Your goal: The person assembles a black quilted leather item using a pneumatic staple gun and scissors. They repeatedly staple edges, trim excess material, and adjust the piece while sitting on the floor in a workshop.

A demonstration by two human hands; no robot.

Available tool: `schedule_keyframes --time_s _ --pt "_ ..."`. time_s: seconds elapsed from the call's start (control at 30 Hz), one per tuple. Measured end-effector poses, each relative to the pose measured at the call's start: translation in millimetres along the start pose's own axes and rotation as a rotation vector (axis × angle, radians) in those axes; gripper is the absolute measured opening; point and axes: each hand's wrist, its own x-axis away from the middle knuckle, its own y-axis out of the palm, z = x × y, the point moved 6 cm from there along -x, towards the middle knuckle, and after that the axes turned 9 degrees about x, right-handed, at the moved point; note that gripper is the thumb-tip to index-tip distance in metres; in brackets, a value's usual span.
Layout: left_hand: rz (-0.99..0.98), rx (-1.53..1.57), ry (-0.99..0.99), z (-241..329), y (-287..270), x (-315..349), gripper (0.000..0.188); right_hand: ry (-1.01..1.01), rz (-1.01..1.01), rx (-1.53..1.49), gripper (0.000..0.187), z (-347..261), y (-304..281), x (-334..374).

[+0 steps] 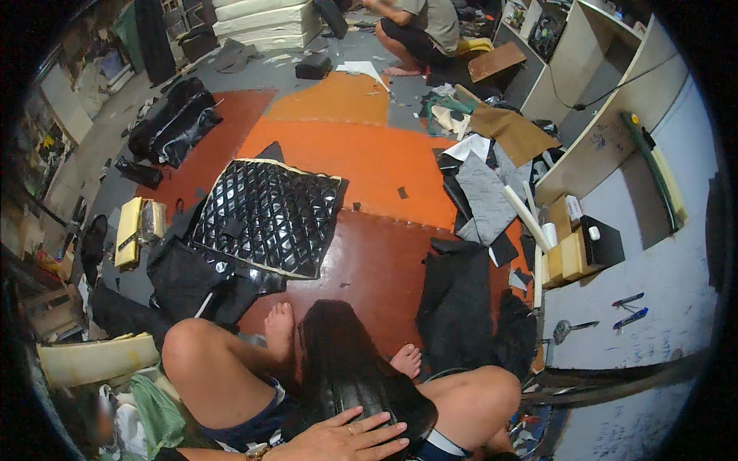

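Note:
A long black seat-shaped piece point(334, 361) with a glossy, leather-like cover stands between my knees, its narrow rounded end pointing away. My left hand point(355, 435) lies flat on its near part, fingers stretched out and spread, a ring on one finger. The left thumb is hidden. My right hand does not show. Ahead to the left, a black quilted sheet point(265, 207) with a diamond pattern and pale edges is spread on the mat. Black cloth point(188, 280) lies beside and partly under it. More black cloth point(455, 307) is at the right, near my foot.
Orange and brown mats point(369, 169) cover the floor. At the right stand a light board cabinet point(592, 115), yellow foam blocks point(569, 257) and scissors point(567, 330). Grey and brown scraps point(488, 200) lie piled there. Another person point(427, 34) crouches at the back near stacked foam slabs point(265, 27).

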Motion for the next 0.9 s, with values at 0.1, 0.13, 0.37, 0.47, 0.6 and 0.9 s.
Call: schedule_keyframes --time_s 0.1,0.13,0.37,0.47,0.6,0.9 --pt "-0.012 0.025 -0.008 -5.5 -7.0 10.8 0.061 0.135 0.061 0.085 0.045 -69.8 65.4 78.6" --pt "-0.010 0.027 -0.007 -6.9 -9.6 13.6 0.061 0.145 0.065 0.060 0.045 -78.7 74.1 89.3" --pt "-0.040 0.008 -0.019 -14.9 -17.9 25.3 0.065 0.199 -0.193 -0.115 0.045 -76.1 27.4 68.3" --pt "-0.005 0.019 -0.025 -15.3 -16.2 34.5 0.067 0.215 -0.213 -0.085 0.047 -84.5 30.5 73.5" --pt "0.029 -0.033 -0.035 -19.5 -6.8 40.8 0.066 0.251 -0.296 -0.082 0.050 -71.6 54.7 70.7" --pt "0.357 0.069 0.007 -7.5 -30.0 66.8 0.059 0.254 -0.397 -0.109 0.048 -68.1 52.7 59.8"
